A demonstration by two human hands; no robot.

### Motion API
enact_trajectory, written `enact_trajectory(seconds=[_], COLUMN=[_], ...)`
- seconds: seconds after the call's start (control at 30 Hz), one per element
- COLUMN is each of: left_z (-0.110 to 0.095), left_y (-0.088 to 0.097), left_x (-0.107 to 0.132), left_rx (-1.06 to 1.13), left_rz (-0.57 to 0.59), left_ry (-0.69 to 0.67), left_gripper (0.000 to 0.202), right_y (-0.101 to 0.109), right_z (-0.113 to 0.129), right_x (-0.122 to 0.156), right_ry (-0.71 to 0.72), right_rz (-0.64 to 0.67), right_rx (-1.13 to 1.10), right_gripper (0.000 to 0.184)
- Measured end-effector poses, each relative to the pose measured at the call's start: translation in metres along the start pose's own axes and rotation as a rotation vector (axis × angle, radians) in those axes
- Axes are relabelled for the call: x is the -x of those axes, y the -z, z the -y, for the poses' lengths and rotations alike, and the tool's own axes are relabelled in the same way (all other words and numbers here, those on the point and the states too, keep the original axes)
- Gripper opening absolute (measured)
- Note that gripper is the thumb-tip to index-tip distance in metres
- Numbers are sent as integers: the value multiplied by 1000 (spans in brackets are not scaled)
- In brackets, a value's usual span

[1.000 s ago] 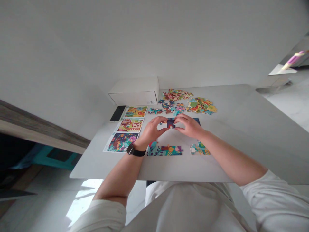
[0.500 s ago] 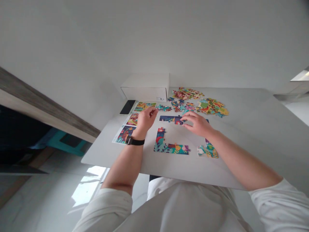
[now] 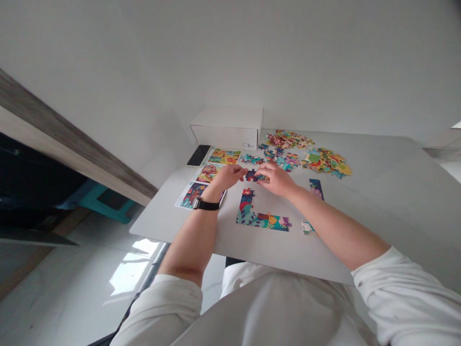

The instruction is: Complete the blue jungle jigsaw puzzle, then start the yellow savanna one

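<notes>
Since half a second ago, the left hand [image 3: 226,177] has swung back from the picture cards [image 3: 211,172] to the dark blue strip [image 3: 253,177] of joined pieces, meeting the right hand [image 3: 275,179] there. Both hands are narrowed onto it: left fingers pinch its left end, right fingers curl over its right end. Its long axis runs left to right across the table [image 3: 378,192], just beyond the finished corner [image 3: 248,211], not touching it.
</notes>
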State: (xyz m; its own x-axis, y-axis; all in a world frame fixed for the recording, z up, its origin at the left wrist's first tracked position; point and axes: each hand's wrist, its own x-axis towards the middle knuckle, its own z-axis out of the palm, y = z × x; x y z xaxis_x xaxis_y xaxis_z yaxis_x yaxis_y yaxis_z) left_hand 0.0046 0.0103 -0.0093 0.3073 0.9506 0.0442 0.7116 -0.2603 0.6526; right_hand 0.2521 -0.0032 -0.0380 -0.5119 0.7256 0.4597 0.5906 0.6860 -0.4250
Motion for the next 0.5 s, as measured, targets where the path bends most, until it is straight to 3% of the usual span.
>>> enact_trajectory(seconds=[0.13,0.5], left_z=[3,3], left_y=[-5,-12], left_x=[-2,0], left_rx=[8,-175], left_rz=[91,129], left_ry=[7,135], left_gripper=[31,22], right_y=[-17,-34], right_z=[-7,-7], right_x=[11,14], right_ry=[-38,6], right_rz=[-11,59], right_rx=[-37,74], right_gripper=[20,20])
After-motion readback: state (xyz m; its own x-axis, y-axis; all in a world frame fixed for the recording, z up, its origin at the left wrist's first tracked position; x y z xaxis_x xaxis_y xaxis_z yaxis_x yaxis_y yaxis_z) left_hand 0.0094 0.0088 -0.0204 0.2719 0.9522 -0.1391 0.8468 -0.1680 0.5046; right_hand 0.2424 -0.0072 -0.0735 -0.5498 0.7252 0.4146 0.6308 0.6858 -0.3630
